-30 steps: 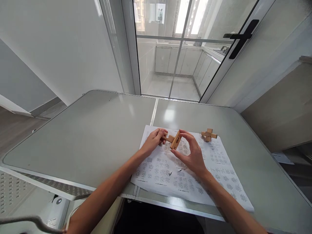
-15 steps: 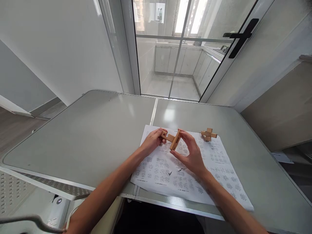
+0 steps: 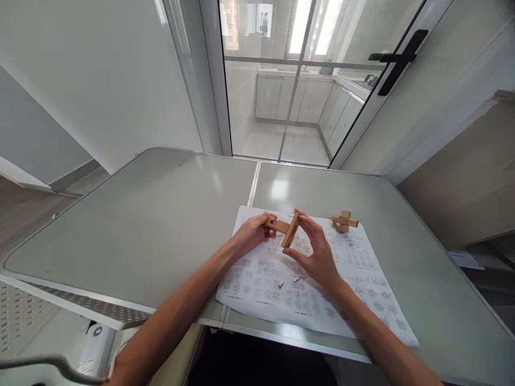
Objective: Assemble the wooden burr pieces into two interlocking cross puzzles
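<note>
Between the fingers of my left hand (image 3: 254, 231) is one end of a notched wooden puzzle piece (image 3: 279, 225), which points to the right. My right hand (image 3: 316, 249) grips a second wooden puzzle piece (image 3: 291, 231) by its two ends, thumb below and fingers above. That piece is tilted, and the left piece's end meets it at its middle; whether they interlock I cannot tell. Both are held above a large printed sheet (image 3: 269, 311) covered with small line diagrams. At the sheet's upper right corner sits an assembled cross-shaped wooden puzzle (image 3: 344, 221).
The grey table (image 3: 132, 225) has a metal seam (image 3: 254, 185) running beside the sheet. Past its far edge stands a glass door (image 3: 277, 107) with a black handle (image 3: 402, 61). At lower left, a perforated white panel (image 3: 24, 311) is below the table edge.
The piece in my right hand has turned a little and shifted slightly up and to the right. The left piece has rotated slightly, so its notch shows less.
</note>
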### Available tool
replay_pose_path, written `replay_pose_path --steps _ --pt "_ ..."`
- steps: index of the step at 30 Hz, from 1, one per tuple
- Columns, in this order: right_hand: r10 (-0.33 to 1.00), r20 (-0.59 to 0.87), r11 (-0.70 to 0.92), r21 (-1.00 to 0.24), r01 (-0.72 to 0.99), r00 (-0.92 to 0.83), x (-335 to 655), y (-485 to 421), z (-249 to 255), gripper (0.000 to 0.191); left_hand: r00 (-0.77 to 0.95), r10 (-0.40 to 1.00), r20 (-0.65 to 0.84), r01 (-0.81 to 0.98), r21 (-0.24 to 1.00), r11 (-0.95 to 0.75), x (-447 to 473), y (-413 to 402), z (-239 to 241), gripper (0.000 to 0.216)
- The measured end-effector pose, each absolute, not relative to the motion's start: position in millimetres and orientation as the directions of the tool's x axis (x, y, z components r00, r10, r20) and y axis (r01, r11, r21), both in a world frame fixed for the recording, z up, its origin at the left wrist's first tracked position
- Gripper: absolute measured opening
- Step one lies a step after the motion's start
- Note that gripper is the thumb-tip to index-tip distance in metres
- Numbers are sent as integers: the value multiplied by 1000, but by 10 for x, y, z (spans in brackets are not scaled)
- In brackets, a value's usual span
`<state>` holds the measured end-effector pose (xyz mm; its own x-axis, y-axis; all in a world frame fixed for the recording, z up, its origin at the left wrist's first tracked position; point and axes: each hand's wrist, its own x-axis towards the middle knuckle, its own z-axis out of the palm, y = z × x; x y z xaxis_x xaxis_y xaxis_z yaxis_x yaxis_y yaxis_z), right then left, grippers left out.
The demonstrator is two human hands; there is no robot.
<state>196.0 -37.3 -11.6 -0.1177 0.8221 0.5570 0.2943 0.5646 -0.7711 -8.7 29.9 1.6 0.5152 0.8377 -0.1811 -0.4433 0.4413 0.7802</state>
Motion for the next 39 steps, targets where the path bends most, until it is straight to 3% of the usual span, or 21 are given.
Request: replay_pose_path --steps 17,28,39 --pt "859 502 510 -820 259 -100 1978 -376 -115 78 598 781 -181 -324 836 442 -72 260 -6 39" --pt "874 464 482 -866 132 -143 2014 -351 -93 78 654 724 -220 -286 814 505 -94 279 -48 37" --pt "887 448 462 -854 240 -110 1971 -396 -115 79 644 740 -197 -296 827 478 -93 282 -37 37"
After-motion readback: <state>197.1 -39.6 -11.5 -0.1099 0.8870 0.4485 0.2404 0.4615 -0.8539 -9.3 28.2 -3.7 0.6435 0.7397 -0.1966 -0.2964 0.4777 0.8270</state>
